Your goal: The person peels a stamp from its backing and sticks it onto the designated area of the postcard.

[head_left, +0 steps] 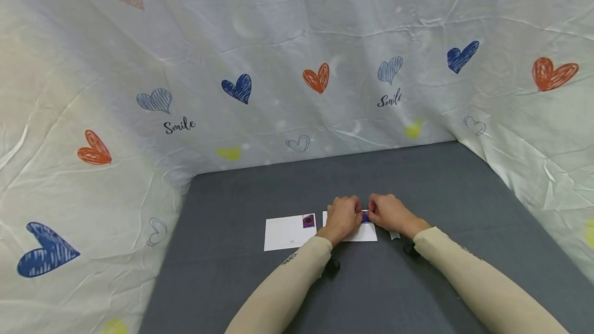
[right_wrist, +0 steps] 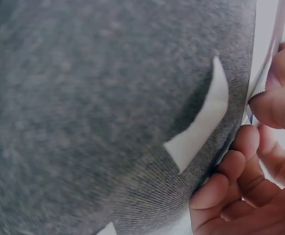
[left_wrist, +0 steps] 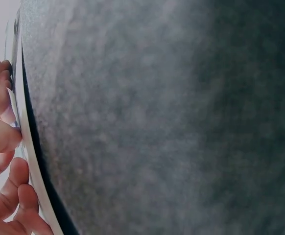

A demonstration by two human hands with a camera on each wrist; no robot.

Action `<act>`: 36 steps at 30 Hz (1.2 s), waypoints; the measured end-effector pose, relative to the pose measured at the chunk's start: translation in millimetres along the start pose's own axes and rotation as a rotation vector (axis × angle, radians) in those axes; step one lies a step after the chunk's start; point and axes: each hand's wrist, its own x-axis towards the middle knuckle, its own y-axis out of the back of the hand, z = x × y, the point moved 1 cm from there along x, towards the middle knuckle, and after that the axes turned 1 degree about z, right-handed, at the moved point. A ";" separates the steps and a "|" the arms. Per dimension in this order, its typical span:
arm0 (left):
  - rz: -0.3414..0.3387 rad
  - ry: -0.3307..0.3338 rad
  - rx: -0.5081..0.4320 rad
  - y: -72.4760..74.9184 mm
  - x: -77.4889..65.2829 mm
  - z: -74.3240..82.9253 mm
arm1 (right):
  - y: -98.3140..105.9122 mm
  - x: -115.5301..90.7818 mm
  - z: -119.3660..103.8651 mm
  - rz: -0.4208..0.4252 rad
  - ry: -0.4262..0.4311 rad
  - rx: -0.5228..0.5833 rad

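My right hand (head_left: 392,214) pinches a small blue-purple postage stamp (head_left: 365,216) between thumb and forefinger. Its toothed edge shows in the right wrist view. From the other side my left hand (head_left: 342,216) holds the stamp's left end, with the thumb (left_wrist: 5,136) against it in the left wrist view; its forefinger is partly hidden. The stamp is over the upper right corner of a white card or envelope (head_left: 366,234), which the left hand partly covers. Whether the stamp's whole underside touches it, I cannot tell.
To the left lies a second white card or envelope (head_left: 280,236) with a purple stamp (head_left: 308,221) at its upper right corner. A curled white paper strip (right_wrist: 203,117) lies under my right wrist, near another white scrap (right_wrist: 107,229). Grey cloth (head_left: 241,189) covers the table.
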 end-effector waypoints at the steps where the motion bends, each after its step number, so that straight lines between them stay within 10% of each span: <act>1: -0.005 -0.014 0.007 0.2 -0.1 -0.1 | 2.8 -0.7 -4.8 -0.003 0.003 0.000; 20: -0.082 -0.089 0.037 5.7 -7.4 -1.8 | 22.7 -4.7 -22.1 -0.124 0.025 -0.074; 33: 0.004 -0.123 -0.029 -43.2 12.8 -33.4 | 21.7 -7.9 -24.9 -0.113 0.097 -0.227; 36: 0.007 -0.137 -0.036 -24.2 5.2 -23.9 | 24.6 -8.3 -26.3 -0.123 0.071 -0.215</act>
